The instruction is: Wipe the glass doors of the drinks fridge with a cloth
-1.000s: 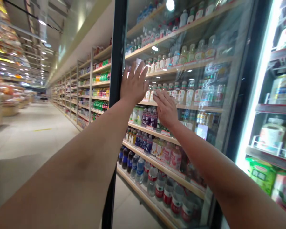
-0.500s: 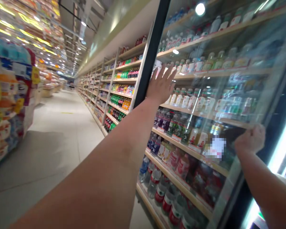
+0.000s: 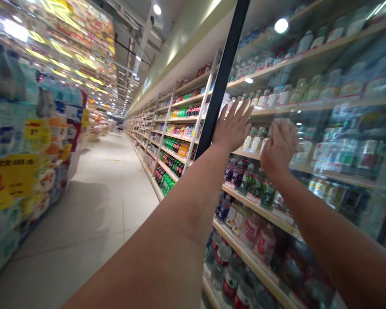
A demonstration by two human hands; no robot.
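So the main thing here is a tall, flat, clear glass door with a dark frame (image 3: 321, 101), filling the right half of the view and leaning a bit because of the wide angle. The glass is smooth and shiny, with a round white light glare (image 3: 281, 25) near the top and a hazy bluish-white patch of reflections on the right side. Its edge is a straight, black, solid-looking frame strip (image 3: 224, 71). The left hand (image 3: 232, 131) is up at that edge, back of the hand toward the camera, fingers spread apart and seemingly laid against the glass. The right hand (image 3: 280, 143) is just beside it in front of the pane, pretty blurry; its fingers look bunched and bent, but honestly can't tell if they're gripping anything or touching the glass. Showing in the glass: pale, wood-look shelf boards with rows of rounded plastic bottles, like the dark purple-labelled bottles (image 3: 234, 174) and the chunkier pink-labelled bottles (image 3: 265, 242). Left of the frame, green bottles (image 3: 170, 143) line open shelves, the pale tile floor (image 3: 116, 206) has a soft sheen, and a blurry bottle stack (image 3: 6, 124) carries a flat yellow sign (image 3: 11, 180).
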